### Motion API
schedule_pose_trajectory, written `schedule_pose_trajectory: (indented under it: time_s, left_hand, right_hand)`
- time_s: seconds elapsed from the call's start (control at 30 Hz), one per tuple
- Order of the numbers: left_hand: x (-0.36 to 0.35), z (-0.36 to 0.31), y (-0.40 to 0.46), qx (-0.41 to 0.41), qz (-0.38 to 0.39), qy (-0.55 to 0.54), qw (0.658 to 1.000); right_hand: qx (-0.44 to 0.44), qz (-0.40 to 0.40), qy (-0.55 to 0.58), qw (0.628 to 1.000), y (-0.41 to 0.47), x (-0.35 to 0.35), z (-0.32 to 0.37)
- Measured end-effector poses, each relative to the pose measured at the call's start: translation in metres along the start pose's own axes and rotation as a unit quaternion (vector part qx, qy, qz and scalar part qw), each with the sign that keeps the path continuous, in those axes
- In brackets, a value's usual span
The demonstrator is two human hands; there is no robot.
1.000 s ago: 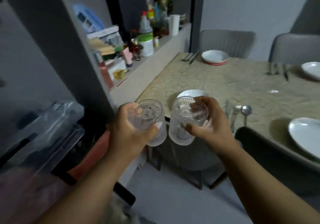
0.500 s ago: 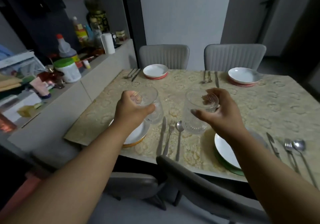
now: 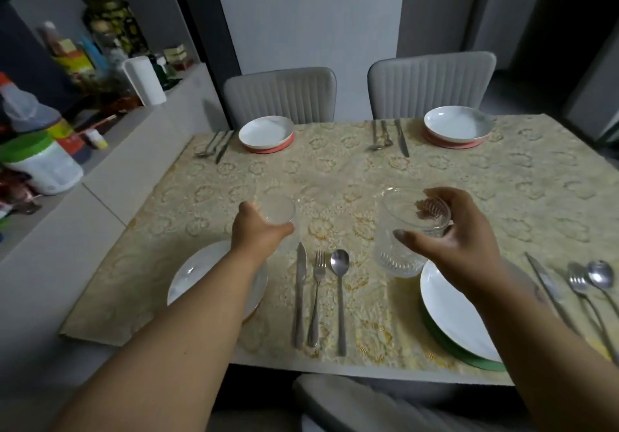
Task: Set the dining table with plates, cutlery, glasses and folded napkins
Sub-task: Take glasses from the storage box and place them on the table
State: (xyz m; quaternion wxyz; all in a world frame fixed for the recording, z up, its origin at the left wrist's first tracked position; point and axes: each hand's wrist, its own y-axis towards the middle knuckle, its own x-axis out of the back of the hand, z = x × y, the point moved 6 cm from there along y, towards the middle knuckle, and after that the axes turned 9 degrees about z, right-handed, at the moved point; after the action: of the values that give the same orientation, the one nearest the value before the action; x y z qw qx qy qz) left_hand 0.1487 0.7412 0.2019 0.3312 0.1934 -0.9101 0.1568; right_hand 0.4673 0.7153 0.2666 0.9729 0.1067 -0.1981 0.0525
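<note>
White near plates (image 3: 214, 274) sit at the table's near edge, with a knife, fork and spoon (image 3: 339, 264) between them. Beyond the near-left plate, the left hand (image 3: 259, 230) curls round a clear glass (image 3: 279, 210). To its right, the right hand (image 3: 459, 234) grips a ribbed glass (image 3: 398, 247). Far bowls (image 3: 266, 132) wait before two grey chairs (image 3: 281, 92).

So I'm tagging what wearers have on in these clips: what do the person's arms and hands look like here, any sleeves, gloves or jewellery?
Both forearms are bare right to the bottom edge of the picture, so no sleeves show. The left hand and right hand wear no gloves, and no rings, watch or bracelet are visible. The nail on the right thumb looks short and plain.
</note>
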Motion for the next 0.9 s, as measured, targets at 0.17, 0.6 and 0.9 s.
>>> schedule_pose_trajectory:
  time_s: [0.17,0.6,0.9]
  left_hand:
    - [-0.016,0.02,0.037,0.023,0.015,0.019,0.999]
    - [-0.036,0.035,0.061,0.046,0.05,0.074,0.995]
    - [-0.09,-0.089,0.004,-0.205,0.074,0.051,0.975]
  right_hand:
    - [-0.015,-0.002,-0.028,0.999,0.014,-0.01,-0.016]
    - [-0.041,-0.015,-0.031,0.999,0.028,-0.021,-0.037]
    - [-0.064,-0.083,-0.038,0.994,0.035,0.022,-0.055]
